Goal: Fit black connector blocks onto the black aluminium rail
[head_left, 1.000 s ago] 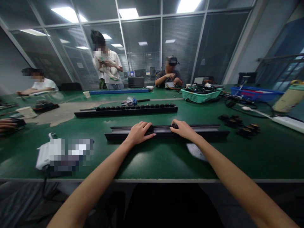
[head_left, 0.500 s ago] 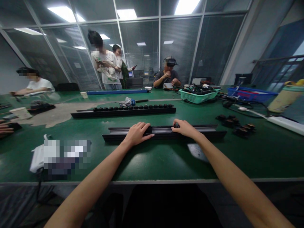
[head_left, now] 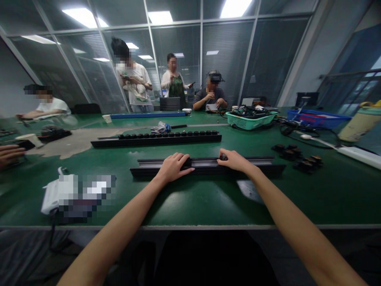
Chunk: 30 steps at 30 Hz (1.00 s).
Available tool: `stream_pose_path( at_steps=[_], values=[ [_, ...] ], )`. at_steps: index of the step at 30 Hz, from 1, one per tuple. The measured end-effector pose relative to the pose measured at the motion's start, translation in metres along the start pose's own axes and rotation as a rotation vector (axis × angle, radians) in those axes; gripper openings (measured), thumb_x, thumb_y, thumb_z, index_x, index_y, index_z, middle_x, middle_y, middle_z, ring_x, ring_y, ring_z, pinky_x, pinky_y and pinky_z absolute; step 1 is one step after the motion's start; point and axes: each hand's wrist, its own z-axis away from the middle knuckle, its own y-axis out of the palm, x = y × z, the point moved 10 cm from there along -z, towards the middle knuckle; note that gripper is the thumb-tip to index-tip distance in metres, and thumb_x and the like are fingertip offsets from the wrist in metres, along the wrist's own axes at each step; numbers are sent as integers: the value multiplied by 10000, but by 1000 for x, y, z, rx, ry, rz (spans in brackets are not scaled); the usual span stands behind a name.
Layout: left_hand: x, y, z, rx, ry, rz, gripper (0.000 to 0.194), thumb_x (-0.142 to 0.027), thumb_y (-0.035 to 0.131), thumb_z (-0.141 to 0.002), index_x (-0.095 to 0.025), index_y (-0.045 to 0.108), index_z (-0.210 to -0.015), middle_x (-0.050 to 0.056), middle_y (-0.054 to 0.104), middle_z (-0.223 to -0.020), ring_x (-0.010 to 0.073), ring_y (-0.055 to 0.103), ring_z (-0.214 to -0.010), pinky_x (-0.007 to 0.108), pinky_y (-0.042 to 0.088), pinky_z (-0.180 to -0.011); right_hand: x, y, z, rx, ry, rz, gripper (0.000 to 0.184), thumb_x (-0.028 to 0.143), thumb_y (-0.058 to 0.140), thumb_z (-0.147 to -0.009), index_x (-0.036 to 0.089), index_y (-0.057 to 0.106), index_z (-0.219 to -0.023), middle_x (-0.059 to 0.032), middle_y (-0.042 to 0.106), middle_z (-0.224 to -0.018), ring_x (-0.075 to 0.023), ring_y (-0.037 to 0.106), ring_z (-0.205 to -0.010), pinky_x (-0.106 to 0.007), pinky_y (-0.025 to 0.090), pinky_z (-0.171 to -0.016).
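A long black channel rail [head_left: 205, 171] lies crosswise on the green table in front of me. My left hand [head_left: 175, 167] is closed over its left-middle part, thumb along the near wall, gripping a small black block [head_left: 187, 162] in the channel, mostly covered by the fingers. My right hand [head_left: 233, 160] pinches another small black block [head_left: 223, 157] at the channel, right of centre. Bare silvery channel shows between the two hands. Further back lies a second black rail [head_left: 157, 140] with a row of several black blocks along it.
Loose black blocks [head_left: 308, 163] lie to the right. A green basket [head_left: 250, 122] of cables, a blue tray [head_left: 318, 119] and a white power strip [head_left: 361, 157] stand beyond. A white device [head_left: 58, 194] is at left. Another person's hand [head_left: 12, 155] shows at the left edge.
Both my hands stay on the rail, holding the same blocks. The view shifts slightly. In the background, a standing person has come into view further right; the other person's hand at left has moved.
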Motion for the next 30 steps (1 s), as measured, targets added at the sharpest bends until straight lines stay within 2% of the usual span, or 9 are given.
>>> stream_pose_path(
  at_steps=[14, 23, 30],
  values=[
    [2, 2, 1, -10, -4, 16, 536, -635, 420, -938, -216, 526, -1255, 107, 626, -1142, 255, 578, -1064, 375, 474, -894, -11, -6, 2, -10, -17, -1, 184, 406, 575, -820, 252, 604, -915, -9, 635, -754, -175, 554, -693, -251, 379, -647],
    [2, 2, 0, -10, -5, 14, 547, -640, 425, -934, -205, 537, -1246, 112, 627, -1138, 260, 575, -1059, 382, 474, -892, -8, -8, 1, 9, -49, -17, 159, 370, 581, -811, 239, 604, -897, -14, 646, -790, -174, 564, -724, -249, 387, -660],
    [1, 1, 0, -7, -6, 8, 541, -643, 416, -936, -213, 534, -1242, 105, 629, -1128, 258, 578, -1053, 376, 473, -884, -9, -6, 2, 10, -20, 7, 167, 386, 574, -814, 246, 594, -904, -13, 638, -773, -178, 562, -711, -256, 389, -660]
  ],
)
